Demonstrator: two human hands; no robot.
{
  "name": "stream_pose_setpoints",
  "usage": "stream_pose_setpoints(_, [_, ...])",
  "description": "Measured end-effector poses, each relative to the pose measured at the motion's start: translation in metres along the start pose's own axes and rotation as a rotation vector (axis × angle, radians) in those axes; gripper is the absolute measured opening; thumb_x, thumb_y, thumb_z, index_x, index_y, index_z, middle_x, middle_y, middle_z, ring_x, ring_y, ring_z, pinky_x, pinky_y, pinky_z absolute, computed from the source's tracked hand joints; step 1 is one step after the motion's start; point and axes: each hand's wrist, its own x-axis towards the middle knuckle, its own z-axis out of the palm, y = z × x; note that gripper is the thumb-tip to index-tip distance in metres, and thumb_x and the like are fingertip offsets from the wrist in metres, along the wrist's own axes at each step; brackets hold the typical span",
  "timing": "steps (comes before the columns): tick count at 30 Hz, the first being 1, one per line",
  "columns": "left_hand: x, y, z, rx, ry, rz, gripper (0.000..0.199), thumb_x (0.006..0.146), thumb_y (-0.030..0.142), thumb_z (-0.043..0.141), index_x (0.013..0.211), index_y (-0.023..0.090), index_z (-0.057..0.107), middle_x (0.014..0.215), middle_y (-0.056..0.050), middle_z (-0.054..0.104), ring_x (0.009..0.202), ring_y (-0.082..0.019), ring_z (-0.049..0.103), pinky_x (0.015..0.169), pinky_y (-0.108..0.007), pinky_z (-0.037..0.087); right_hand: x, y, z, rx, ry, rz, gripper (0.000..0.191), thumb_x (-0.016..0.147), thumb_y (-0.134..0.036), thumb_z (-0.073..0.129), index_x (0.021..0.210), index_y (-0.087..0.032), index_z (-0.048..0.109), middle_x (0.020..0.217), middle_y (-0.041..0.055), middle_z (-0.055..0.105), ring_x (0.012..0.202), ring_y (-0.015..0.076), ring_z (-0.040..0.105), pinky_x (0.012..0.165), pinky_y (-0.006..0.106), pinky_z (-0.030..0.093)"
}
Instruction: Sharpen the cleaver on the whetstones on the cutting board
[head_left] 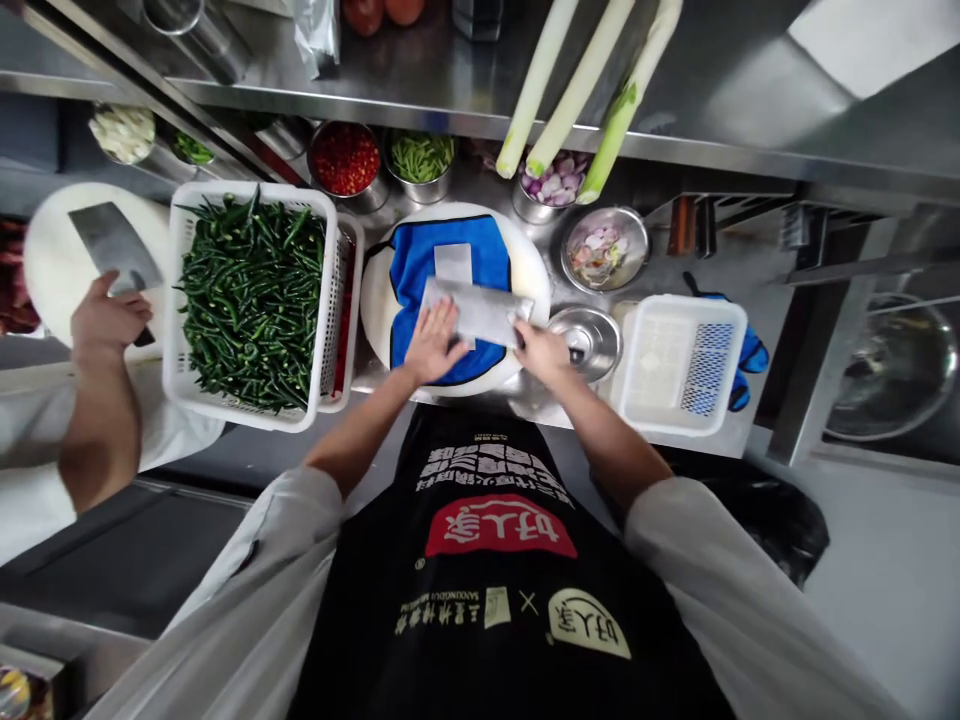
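Observation:
A cleaver [484, 312] with a broad grey blade lies level over a blue cloth [487, 240]. My right hand [543, 352] is closed round its handle at the right end. Fingers stretched out, my left hand [433, 342] rests with its fingertips on the blade's left end; it grips nothing. Under the cloth is a round white cutting board [531, 262]. A pale rectangular patch [453, 262] shows on the cloth beyond the blade; whether it is a separate piece I cannot tell. Right of the board stands a steel bowl [600, 335].
Green chillies fill a white basket [328, 300] on the left. A co-worker's hand [111, 315] holds another cleaver [112, 240] there. Leeks [577, 80] overhang the shelf edge [450, 122]. A bowl of shallot scraps [606, 250] and a white plastic basket [660, 365] stand right.

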Motion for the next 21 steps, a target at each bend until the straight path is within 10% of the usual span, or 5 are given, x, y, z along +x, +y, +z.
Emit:
stream_pose_setpoints(4, [-0.061, 0.034, 0.023, 0.034, -0.088, 0.006, 0.089, 0.105, 0.068, 0.033, 0.170, 0.007, 0.030, 0.176, -0.016, 0.020, 0.167, -0.028, 0.014, 0.137, -0.048, 0.013, -0.056, 0.007, 0.028, 0.009, -0.125, 0.001, 0.060, 0.098, -0.035, 0.059, 0.157, -0.025, 0.056, 0.120, 0.0134, 0.076, 0.102, 0.0303, 0.073, 0.082, 0.035, 0.052])
stream_pose_setpoints(10, [0.010, -0.009, -0.013, 0.032, 0.014, -0.082, 0.089, 0.105, 0.066, 0.033, 0.171, 0.006, 0.026, 0.178, -0.015, 0.012, 0.167, -0.031, 0.008, 0.137, -0.053, 0.007, 0.029, -0.004, -0.018, -0.007, 0.038, -0.057, 0.067, 0.099, -0.038, 0.059, 0.164, -0.026, 0.045, 0.121, 0.0128, 0.076, 0.102, 0.0307, 0.072, 0.084, 0.036, 0.051])
stream_pose_setpoints(16, [-0.063, 0.023, 0.018, -0.003, -0.053, -0.060, 0.089, 0.104, 0.069, 0.032, 0.171, 0.009, 0.030, 0.176, -0.016, 0.020, 0.167, -0.030, 0.014, 0.136, -0.051, 0.015, -0.037, -0.003, 0.014, -0.003, -0.156, -0.079, 0.062, 0.098, -0.035, 0.059, 0.158, -0.023, 0.054, 0.116, 0.0145, 0.077, 0.098, 0.0304, 0.073, 0.080, 0.035, 0.051])
stream_pose_setpoints(21, [-0.008, -0.013, -0.007, -0.009, 0.027, -0.089, 0.090, 0.104, 0.069, 0.032, 0.172, 0.010, 0.026, 0.178, -0.015, 0.014, 0.167, -0.030, 0.009, 0.137, -0.052, 0.009, 0.032, -0.006, -0.018, -0.019, -0.013, -0.093, 0.067, 0.099, -0.041, 0.059, 0.163, -0.027, 0.047, 0.118, 0.0133, 0.076, 0.101, 0.0321, 0.073, 0.082, 0.037, 0.051])
